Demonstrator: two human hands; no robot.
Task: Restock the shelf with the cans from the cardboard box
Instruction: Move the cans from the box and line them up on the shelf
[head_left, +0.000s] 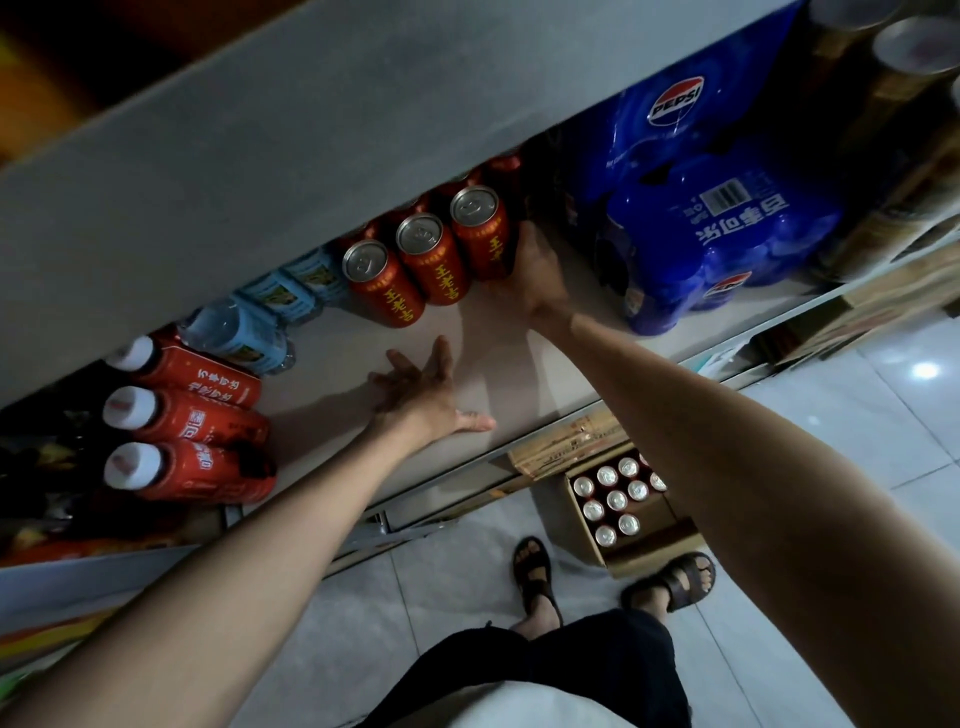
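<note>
While the left grip (421, 395) lies spread flat on the shelf (519, 353), the right grip (537, 270) wraps the rightmost red can (480, 236), mid-frame; fingers hidden behind it. Cardboard box (576, 525) lower centre, partly behind arm.

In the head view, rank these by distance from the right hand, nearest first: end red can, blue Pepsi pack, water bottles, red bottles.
1. End red can: gripped by the right hand, on its left.
2. Blue Pepsi pack: just to the right.
3. Water bottles: well to the left.
4. Red bottles: far left.
</note>
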